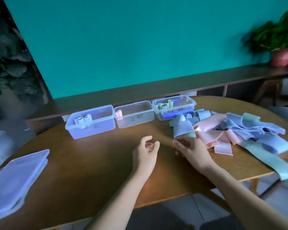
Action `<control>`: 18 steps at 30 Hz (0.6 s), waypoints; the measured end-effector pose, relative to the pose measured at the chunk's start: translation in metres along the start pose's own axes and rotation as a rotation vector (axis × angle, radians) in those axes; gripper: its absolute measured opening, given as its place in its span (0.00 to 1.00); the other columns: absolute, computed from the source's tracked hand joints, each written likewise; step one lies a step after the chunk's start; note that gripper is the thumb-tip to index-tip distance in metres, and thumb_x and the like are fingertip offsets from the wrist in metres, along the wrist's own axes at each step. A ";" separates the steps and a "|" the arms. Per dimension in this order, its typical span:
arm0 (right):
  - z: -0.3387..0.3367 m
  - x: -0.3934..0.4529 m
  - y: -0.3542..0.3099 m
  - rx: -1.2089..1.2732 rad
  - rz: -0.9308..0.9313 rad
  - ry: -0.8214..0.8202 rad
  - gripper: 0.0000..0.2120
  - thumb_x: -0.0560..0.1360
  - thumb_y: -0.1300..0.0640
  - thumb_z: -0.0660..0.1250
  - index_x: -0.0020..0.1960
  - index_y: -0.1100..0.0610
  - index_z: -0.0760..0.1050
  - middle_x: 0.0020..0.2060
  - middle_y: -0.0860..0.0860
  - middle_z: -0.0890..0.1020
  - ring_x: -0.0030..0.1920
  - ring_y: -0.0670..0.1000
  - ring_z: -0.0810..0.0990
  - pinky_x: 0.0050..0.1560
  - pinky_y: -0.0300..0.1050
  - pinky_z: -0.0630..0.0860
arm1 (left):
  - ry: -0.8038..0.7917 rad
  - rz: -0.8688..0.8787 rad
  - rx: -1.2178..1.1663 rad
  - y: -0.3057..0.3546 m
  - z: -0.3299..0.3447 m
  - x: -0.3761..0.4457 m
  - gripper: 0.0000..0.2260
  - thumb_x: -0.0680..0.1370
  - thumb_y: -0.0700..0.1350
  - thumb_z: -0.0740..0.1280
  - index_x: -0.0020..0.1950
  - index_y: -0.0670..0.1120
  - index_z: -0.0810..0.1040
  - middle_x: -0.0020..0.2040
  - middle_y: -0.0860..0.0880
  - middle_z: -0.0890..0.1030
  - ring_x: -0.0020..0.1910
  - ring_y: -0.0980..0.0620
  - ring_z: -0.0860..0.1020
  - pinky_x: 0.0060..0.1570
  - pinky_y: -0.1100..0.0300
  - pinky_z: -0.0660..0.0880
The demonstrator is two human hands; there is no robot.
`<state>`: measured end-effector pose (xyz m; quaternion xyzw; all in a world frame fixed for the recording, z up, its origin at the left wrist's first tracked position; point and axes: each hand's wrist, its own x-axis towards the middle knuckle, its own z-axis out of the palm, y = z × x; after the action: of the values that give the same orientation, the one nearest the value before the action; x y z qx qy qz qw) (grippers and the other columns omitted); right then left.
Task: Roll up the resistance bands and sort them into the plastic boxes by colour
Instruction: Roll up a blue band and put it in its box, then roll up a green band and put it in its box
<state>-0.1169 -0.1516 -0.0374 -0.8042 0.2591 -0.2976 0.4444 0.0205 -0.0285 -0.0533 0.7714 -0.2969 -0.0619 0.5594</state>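
Heaped across the table [93,165] just beyond and to the outer side of the right hand [189,148]: the pile of loose bands [249,131], blue, pink and green, strips running mostly away to the right, one green strip trailing off the near edge. Set in a row well ahead of both hands: three boxes [134,114], each holding a few rolls. Right hand nearer by far, fingers loosely curled at the pile's near end, whether pinching a band not clear; left hand [146,149] beside it, loosely curled, holding nothing.
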 end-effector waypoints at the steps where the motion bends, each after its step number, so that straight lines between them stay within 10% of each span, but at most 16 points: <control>1: -0.006 -0.006 0.004 0.029 0.003 0.034 0.04 0.80 0.51 0.69 0.50 0.50 0.82 0.34 0.49 0.85 0.34 0.44 0.83 0.40 0.38 0.78 | -0.011 0.013 -0.001 0.004 0.010 -0.004 0.13 0.79 0.51 0.70 0.62 0.55 0.78 0.46 0.63 0.78 0.45 0.68 0.76 0.52 0.66 0.76; 18: -0.058 -0.010 0.040 0.105 0.101 0.382 0.08 0.80 0.51 0.68 0.45 0.53 0.82 0.30 0.51 0.83 0.25 0.45 0.79 0.30 0.30 0.72 | -0.045 0.223 0.051 0.042 0.101 0.009 0.10 0.72 0.51 0.77 0.52 0.52 0.85 0.41 0.53 0.80 0.37 0.60 0.77 0.41 0.69 0.73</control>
<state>-0.1712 -0.1962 -0.0501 -0.6948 0.3627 -0.4354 0.4429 -0.0316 -0.1254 -0.0509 0.7461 -0.3949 -0.0091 0.5361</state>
